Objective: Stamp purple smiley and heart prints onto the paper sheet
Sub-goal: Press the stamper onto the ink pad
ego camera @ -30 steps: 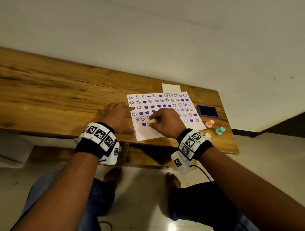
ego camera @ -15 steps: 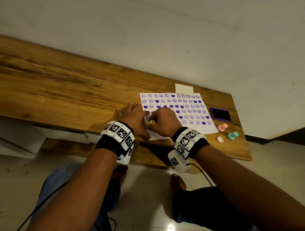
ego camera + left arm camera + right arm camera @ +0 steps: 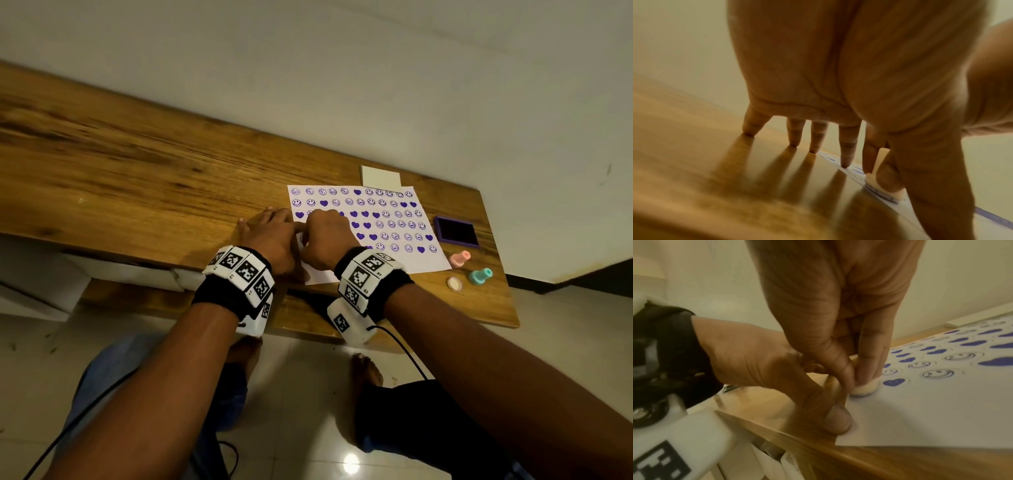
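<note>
Paper lies on the desk toward its right end, its near edge close to the desk's front edge, most rows filled with purple smileys and hearts. In the head view the left hand rests at the sheet's left edge and the right hand sits right beside it over the near-left part of the paper; the stamp itself is hidden under the knuckles. Only this view shows the ink pad off the sheet's right edge and the pink stamp, teal stamp and a small cap near the desk's right front corner.

From the left wrist, the left fingers are spread and straight, tips down, the outer ones on bare wood, the index on the paper's edge. Blur hides finer detail.

From the right wrist, the right hand pinches a cream stamp between thumb and fingertips, its face down on the paper just left of a heart print, in the unprinted strip. The left thumb pins the sheet near its corner, which the head view cannot show.

Risks, as I judge them: tilting or sliding the stamp would smear the print; lifting the left thumb could let the sheet shift or lift with the stamp; a weakly inked face would print faint.
</note>
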A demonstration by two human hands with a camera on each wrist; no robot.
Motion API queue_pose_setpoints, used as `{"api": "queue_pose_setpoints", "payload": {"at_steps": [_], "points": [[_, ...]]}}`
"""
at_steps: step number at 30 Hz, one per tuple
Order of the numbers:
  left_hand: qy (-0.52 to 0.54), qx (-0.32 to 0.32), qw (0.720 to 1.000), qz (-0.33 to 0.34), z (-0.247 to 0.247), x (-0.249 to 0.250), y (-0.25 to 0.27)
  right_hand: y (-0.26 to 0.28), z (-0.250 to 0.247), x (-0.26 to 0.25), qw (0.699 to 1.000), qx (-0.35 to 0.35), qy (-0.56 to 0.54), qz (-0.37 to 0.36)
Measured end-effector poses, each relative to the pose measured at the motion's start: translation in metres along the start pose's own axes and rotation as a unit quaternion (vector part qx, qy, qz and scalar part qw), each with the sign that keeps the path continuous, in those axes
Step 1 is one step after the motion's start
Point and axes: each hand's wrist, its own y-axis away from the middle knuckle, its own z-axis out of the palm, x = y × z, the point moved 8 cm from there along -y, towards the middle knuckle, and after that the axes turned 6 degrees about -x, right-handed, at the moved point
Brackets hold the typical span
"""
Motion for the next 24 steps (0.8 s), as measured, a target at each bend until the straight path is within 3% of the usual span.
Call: {"api": "queue_pose_setpoints", "payload": {"at_steps": [20, 24], "points": [[0.009, 0.023, 1.000, 0.007, 0.002, -0.002, 0.000, 0.006, -0.013, -0.001, 0.999, -0.014, -0.047, 0.018], [-0.001, 0.010, 1.000, 0.001, 0.005, -0.008, -0.003, 0.025, -0.034, 0.034, 0.987, 0.076, -0.130, 0.054]]}}
